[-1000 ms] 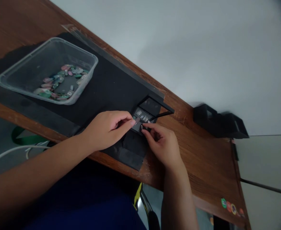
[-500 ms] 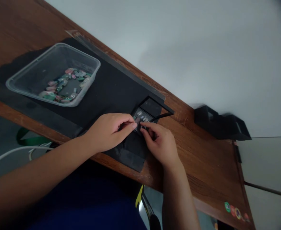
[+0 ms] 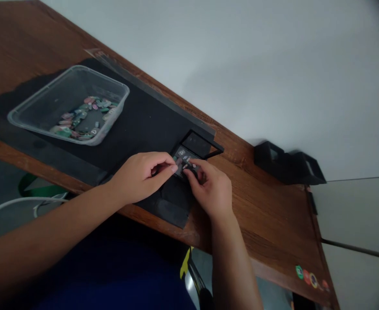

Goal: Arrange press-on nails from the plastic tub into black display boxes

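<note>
A small black case (image 3: 200,145) with its framed lid raised lies at the end of a black mat. Inside it are several little stones (image 3: 181,153), some with light markings. At the case's left side my left hand (image 3: 141,176) is closed in a pinch, thumb against forefinger; whatever it may hold is too small to make out. My right hand (image 3: 213,189) reaches in from the other side. Its thumb and forefinger are slightly apart over the stones, and its other fingers are curled under. Both hands partly cover the case.
A clear plastic tub (image 3: 68,103) with pink, green and pale stones (image 3: 86,114) stands on the black mat (image 3: 144,125). Two black bins (image 3: 288,163) sit against the wall. Round stickers (image 3: 306,277) mark the wooden table (image 3: 260,206) near its front edge.
The view has shifted slightly, so most things appear further left. My right thumb and forefinger have parted a little over the case. My left hand keeps its pinch.
</note>
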{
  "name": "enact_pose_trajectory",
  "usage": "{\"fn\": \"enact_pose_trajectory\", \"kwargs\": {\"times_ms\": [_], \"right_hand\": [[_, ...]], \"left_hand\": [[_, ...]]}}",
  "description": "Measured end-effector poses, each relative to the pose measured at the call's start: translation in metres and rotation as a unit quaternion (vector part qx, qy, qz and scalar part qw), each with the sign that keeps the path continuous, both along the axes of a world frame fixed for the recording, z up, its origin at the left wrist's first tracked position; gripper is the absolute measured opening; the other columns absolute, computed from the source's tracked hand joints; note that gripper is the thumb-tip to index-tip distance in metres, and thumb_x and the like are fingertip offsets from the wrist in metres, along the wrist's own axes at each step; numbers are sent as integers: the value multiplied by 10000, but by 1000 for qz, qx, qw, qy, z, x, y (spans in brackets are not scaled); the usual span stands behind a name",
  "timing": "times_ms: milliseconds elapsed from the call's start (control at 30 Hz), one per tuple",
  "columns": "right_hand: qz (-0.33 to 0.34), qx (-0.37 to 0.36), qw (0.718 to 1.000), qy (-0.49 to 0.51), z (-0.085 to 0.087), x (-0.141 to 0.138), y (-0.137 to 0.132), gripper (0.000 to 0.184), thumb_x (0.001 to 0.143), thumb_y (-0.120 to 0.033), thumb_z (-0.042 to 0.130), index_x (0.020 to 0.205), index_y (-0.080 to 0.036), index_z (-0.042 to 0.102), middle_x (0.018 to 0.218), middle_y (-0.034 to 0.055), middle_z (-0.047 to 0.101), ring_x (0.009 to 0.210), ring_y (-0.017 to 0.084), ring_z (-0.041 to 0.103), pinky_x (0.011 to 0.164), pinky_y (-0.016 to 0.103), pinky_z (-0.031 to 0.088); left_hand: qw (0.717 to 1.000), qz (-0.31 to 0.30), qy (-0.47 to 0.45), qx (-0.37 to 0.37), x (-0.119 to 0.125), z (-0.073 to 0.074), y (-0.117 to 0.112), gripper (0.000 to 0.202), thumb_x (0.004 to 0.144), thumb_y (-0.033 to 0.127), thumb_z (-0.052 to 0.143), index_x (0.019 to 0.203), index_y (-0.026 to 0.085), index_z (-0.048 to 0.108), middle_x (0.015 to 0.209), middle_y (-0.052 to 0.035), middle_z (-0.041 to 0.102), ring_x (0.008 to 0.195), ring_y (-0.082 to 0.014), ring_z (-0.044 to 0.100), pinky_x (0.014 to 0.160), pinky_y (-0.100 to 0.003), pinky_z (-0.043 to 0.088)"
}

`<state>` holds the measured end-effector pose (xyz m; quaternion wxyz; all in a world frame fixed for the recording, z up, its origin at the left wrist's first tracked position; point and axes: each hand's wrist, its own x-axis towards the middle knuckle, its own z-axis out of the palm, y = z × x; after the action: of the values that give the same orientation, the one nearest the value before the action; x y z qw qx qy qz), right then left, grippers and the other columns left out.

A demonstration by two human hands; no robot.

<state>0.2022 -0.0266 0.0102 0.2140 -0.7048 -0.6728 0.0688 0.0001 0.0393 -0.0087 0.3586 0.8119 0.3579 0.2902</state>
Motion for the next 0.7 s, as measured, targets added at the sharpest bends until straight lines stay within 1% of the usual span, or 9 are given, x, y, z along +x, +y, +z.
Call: {"fn": "enact_pose_trajectory", "kwargs": {"times_ms": [67,167,267,400,500,567,633,667,700], "right_hand": [[-2,3,1000,29,0,6,-3,225,918,-387,676,1099,-264,728,670,-38,607,611,131,578,594,248,386],[1,4,998,61,-2,14,-6,229,929,-387,657,1087,-236,725,639,-44,564,590,125,551,596,245,394],[4,4,998,69,-2,17,-8,226,937,-394,643,1066,-233,733,636,-44,562,585,124,544,587,244,396],[22,4,996,85,0,15,-9,240,944,-416,630,1043,-225,736,639,-36,569,585,129,543,558,238,386],[13,21,995,99,3,15,-12,259,949,-442,623,1023,-221,739,658,-23,602,588,134,550,561,242,394],[12,30,994,109,6,16,-14,277,973,-448,589,1025,-223,742,718,-5,658,619,141,576,598,254,416],[19,39,991,125,8,17,-16,316,1014,-444,514,1037,-224,741,787,11,693,672,151,607,644,267,433],[23,44,990,134,9,17,-17,346,1033,-442,471,1044,-223,739,798,14,692,693,156,616,656,271,435],[26,48,988,145,9,18,-17,378,1047,-444,431,1047,-221,735,787,15,680,702,161,619,657,274,433]], "left_hand": [[995,27,1,93,-1,8,-4,192,975,309,535,901,207,680,771,-15,675,727,-188,605,696,-321,445],[965,80,15,248,-8,28,-8,107,926,261,591,961,215,681,922,-57,716,933,-265,627,882,-416,455],[942,153,51,295,-25,52,-2,191,913,294,613,1081,218,663,1084,-87,696,1073,-304,600,987,-459,443],[923,259,159,238,-56,80,17,270,927,321,582,1128,154,648,1048,-100,682,1039,-306,593,966,-470,478],[903,316,228,180,-79,90,32,385,973,373,490,1234,119,617,1124,-124,654,1135,-351,561,1017,-541,454],[902,310,283,98,-94,87,43,463,1006,416,421,1308,109,591,1110,-127,645,1109,-350,581,976,-556,482],[891,291,348,-1,-111,76,58,479,985,435,460,1311,122,617,1070,-120,645,1050,-350,611,943,-608,480],[887,294,357,-12,-119,67,67,488,951,447,523,1302,124,623,1050,-115,652,1031,-346,617,940,-623,473],[896,283,343,7,-128,56,77,501,914,467,582,1267,115,638,1019,-109,662,1029,-338,612,957,-629,455]]}}
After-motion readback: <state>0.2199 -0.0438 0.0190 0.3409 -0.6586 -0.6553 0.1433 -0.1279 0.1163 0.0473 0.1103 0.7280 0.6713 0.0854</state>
